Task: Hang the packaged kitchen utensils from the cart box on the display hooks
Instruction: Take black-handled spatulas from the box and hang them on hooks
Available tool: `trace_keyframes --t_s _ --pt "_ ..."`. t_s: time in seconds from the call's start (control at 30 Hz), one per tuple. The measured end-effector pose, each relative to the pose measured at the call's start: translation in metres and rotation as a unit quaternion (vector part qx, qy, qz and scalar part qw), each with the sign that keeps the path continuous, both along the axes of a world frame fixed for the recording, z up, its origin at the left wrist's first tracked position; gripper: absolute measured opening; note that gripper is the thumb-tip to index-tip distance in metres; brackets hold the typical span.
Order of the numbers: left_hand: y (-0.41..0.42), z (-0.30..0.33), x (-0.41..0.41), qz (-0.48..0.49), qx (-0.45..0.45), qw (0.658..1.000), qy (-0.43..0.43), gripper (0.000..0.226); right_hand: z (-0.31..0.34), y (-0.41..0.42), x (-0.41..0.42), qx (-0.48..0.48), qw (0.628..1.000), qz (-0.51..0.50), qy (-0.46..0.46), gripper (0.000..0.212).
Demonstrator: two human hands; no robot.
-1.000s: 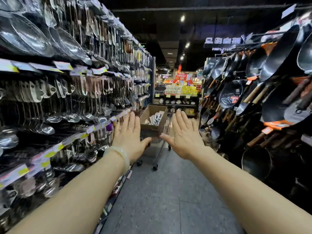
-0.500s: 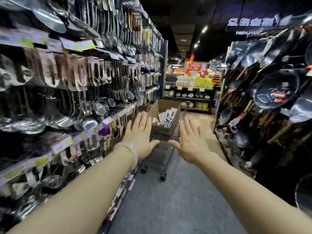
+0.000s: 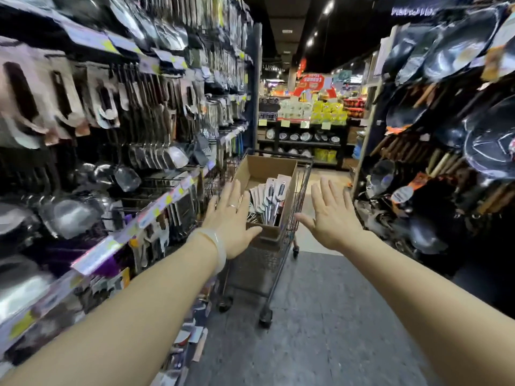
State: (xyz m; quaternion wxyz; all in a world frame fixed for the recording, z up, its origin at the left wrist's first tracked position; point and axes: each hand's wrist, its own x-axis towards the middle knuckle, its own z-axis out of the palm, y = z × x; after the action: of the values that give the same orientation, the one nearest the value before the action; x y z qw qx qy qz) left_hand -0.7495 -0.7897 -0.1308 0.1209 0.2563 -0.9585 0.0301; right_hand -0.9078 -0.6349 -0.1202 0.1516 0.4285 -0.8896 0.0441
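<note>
A wire shopping cart [image 3: 295, 218] stands in the aisle ahead with an open cardboard box [image 3: 289, 176] in it. Several packaged kitchen utensils [image 3: 269, 195] on white cards stand upright inside the box. My left hand [image 3: 231, 218] is stretched forward with straight spread fingers in front of the box's near left corner, holding nothing. My right hand [image 3: 331, 215] is likewise flat and empty, just right of the cart. The display hooks [image 3: 156, 188] on the left wall carry hanging spatulas and ladles.
Shelving with price strips [image 3: 106, 252] runs along the left. Woks and pans [image 3: 457, 51] hang on the right wall. The grey floor [image 3: 320, 316] of the aisle lies between them. Stocked shelves [image 3: 303, 135] close the aisle's far end.
The view has come closer to the cart and box, which now sit larger between my hands. Both hands stay raised and flat, holding nothing.
</note>
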Motion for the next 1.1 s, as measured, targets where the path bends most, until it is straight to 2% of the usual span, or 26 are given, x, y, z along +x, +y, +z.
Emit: trace_keyframes --t_s 0.27,0.43,0.63,0.73,0.87,0.97,1.1 --pt "-0.172 -0.014 -0.156 0.025 0.031 0.999 -0.018 0.076 -0.011 -0.182 -0.179 -0.003 0.999 0.014 -0.037 0.081" --pt "-0.258 -0.035 -0.228 0.037 0.056 0.997 -0.036 0.074 -0.040 -0.283 -0.259 0.004 0.998 0.029 -0.050 0.079" --pt "-0.350 -0.094 -0.325 0.010 0.090 0.990 -0.106 0.075 -0.105 -0.377 -0.336 0.036 0.992 0.025 -0.114 0.084" --pt "-0.393 -0.120 -0.381 -0.016 0.132 0.983 -0.129 0.073 -0.127 -0.413 -0.373 0.020 0.983 -0.009 -0.184 0.079" --pt "-0.437 -0.146 -0.451 -0.051 0.191 0.968 -0.154 0.069 -0.156 -0.454 -0.414 0.025 0.936 -0.077 -0.342 0.049" --pt "-0.458 -0.175 -0.489 -0.073 0.233 0.953 -0.180 0.068 -0.186 -0.478 -0.430 0.015 0.885 -0.132 -0.446 0.055" --pt "-0.468 -0.218 -0.508 -0.083 0.277 0.931 -0.225 0.070 -0.233 -0.500 -0.442 -0.076 0.812 -0.212 -0.539 0.049"
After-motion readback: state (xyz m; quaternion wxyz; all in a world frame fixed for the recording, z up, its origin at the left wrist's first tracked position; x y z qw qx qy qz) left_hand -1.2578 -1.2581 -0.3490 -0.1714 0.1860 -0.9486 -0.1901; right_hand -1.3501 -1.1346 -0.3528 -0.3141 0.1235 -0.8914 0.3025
